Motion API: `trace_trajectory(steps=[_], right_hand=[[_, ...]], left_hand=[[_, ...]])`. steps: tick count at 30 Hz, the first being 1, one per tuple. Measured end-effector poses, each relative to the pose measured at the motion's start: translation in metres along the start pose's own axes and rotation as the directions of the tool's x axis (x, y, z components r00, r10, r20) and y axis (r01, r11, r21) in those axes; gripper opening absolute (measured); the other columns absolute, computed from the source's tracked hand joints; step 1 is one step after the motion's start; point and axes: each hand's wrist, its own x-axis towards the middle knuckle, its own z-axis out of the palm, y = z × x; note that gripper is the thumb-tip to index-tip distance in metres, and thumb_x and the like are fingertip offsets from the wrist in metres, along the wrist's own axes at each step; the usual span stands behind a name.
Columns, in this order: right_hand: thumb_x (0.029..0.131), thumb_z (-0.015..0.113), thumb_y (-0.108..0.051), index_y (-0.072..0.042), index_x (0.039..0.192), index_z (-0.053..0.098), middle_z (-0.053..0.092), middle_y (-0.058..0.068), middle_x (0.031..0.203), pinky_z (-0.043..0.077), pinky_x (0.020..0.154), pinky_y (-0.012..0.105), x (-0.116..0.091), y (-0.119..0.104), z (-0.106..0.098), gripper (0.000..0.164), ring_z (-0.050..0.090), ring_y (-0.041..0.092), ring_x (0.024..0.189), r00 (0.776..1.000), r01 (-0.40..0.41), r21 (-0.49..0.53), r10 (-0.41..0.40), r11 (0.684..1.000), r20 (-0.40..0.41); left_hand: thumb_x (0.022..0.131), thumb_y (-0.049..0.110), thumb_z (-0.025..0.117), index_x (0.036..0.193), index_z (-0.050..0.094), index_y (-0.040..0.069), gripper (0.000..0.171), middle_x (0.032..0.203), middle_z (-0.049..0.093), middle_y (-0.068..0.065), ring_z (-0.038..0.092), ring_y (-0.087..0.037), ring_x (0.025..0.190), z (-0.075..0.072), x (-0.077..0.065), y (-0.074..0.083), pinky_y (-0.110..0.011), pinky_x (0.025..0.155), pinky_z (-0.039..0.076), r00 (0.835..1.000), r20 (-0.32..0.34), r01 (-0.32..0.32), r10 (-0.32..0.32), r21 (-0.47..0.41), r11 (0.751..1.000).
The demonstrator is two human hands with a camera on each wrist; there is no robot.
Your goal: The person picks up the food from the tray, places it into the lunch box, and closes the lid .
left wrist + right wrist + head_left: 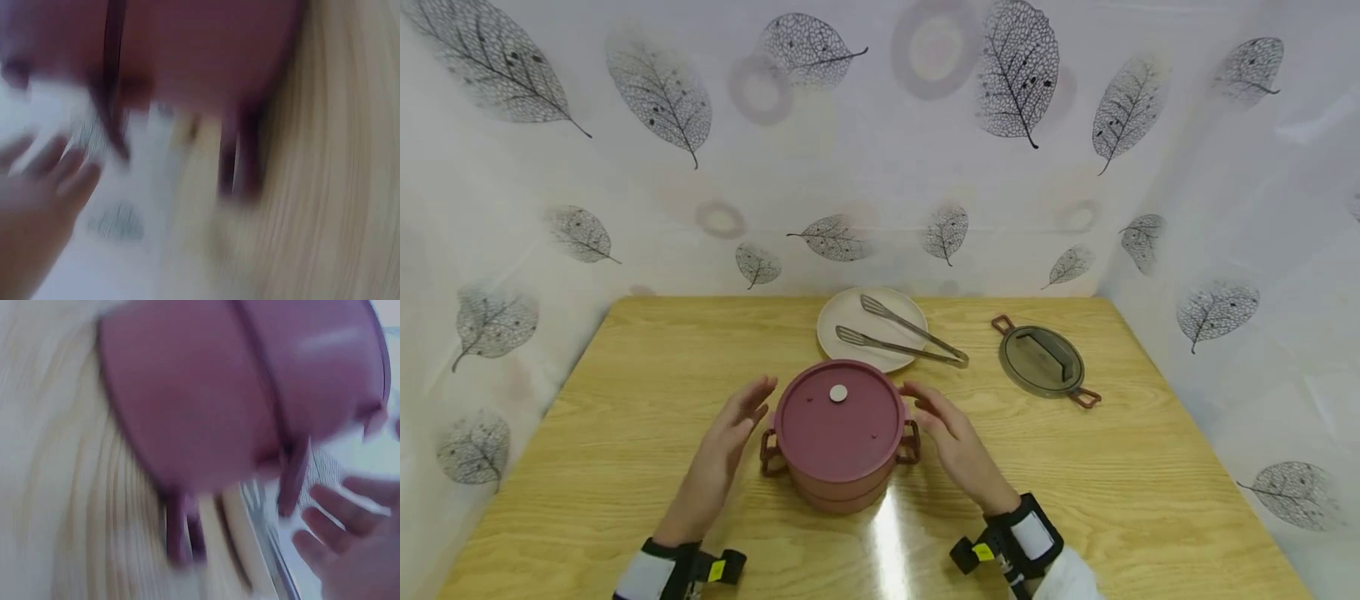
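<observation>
A dark red round pot (pixel 842 493) stands near the middle of the table, covered by a flat lid (pixel 841 442) with a small white knob (pixel 838 393). Brown loop handles jut from both sides, the left handle (pixel 772 454) and the right handle (pixel 910 443). My left hand (pixel 718 454) is held beside the pot's left side, fingers relaxed and apart from it. On the other side, my right hand (pixel 958 446) has its fingertips close to the rim; contact cannot be told. The right wrist view shows that hand (pixel 359 540) with spread fingers, holding nothing. Both wrist views are blurred.
Behind the pot lies a white plate (pixel 831 312) with metal tongs (pixel 902 346) across it, their joined end past its right edge. At the back right is a small pan with a dark glass lid (pixel 1037 362). A leaf-patterned sheet (pixel 880 167) encloses the table (pixel 647 400).
</observation>
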Motion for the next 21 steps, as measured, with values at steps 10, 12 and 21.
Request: trace_trajectory(steps=[10, 12, 21], right_hand=[[0.102, 0.031, -0.028, -0.019, 0.149, 0.027, 0.036, 0.009, 0.149, 0.039, 0.104, 0.041, 0.010, -0.009, 0.031, 0.048, 0.040, 0.021, 0.132, 0.998, -0.057, 0.254, 0.047, 0.965, 0.044], [0.102, 0.033, -0.025, -0.021, 0.148, 0.028, 0.037, 0.005, 0.149, 0.031, 0.110, 0.040, 0.011, -0.007, 0.032, 0.047, 0.036, 0.016, 0.135, 0.999, -0.027, 0.230, 0.022, 0.973, 0.026], [0.101, 0.035, -0.027, -0.017, 0.145, 0.033, 0.041, 0.009, 0.145, 0.029, 0.110, 0.042, 0.015, -0.002, 0.035, 0.045, 0.038, 0.018, 0.133, 1.000, -0.004, 0.224, 0.007, 0.975, -0.016]], left_hand=[[0.100, 0.035, 0.037, 0.150, 0.022, 0.017, 0.056, 0.155, 0.023, -0.001, 0.024, -0.015, 0.140, 0.044, 0.019, -0.009, -0.042, 0.113, 0.023, 0.961, -0.210, 0.155, -0.180, -0.132, 0.979], [0.100, 0.034, 0.036, 0.150, 0.022, 0.017, 0.055, 0.155, 0.023, 0.002, 0.023, -0.014, 0.140, 0.045, 0.019, -0.011, -0.042, 0.114, 0.021, 0.960, -0.216, 0.150, -0.180, -0.147, 0.978], [0.099, 0.020, 0.035, 0.149, 0.024, 0.020, 0.051, 0.153, 0.029, 0.001, 0.027, -0.011, 0.139, 0.047, 0.020, -0.010, -0.015, 0.107, 0.029, 0.958, -0.260, 0.069, -0.124, -0.209, 0.975]])
